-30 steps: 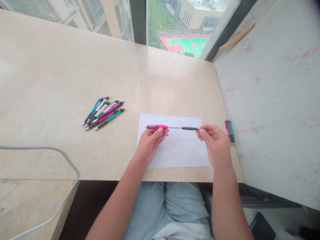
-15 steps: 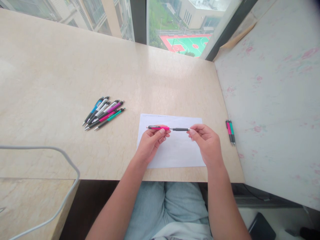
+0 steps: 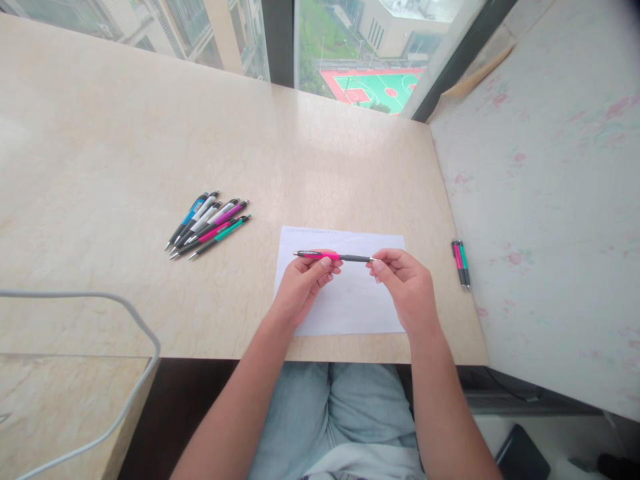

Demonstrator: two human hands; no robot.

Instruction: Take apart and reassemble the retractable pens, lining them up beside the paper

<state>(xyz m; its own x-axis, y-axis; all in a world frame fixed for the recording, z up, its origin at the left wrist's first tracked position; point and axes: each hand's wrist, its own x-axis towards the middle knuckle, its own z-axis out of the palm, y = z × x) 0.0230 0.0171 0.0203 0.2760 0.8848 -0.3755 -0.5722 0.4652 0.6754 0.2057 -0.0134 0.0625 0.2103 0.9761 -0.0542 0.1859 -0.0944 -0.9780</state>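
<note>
A pink ballpoint pen (image 3: 330,256) with a dark grip is held level above a white sheet of paper (image 3: 350,307). My left hand (image 3: 306,277) pinches its pink barrel. At the silver tip end, my right hand (image 3: 404,280) grips the pen between thumb and fingers. The pink barrel and the dark grip section meet, with no gap that I can make out. To the left lies a loose group of several pens (image 3: 207,227) in blue, silver, purple, pink and green. On the right, a pink pen (image 3: 457,263) and a green pen (image 3: 465,265) lie side by side.
The stone-like tabletop (image 3: 125,147) runs back to a window (image 3: 370,60). A white panel with a floral pattern (image 3: 550,220) closes off the right side. A grey cable (image 3: 135,317) loops across the left front corner.
My right hand has moved left, bringing the dark grip section up against the pink barrel. The thin gap between them has closed. My left hand has stayed nearly still.
</note>
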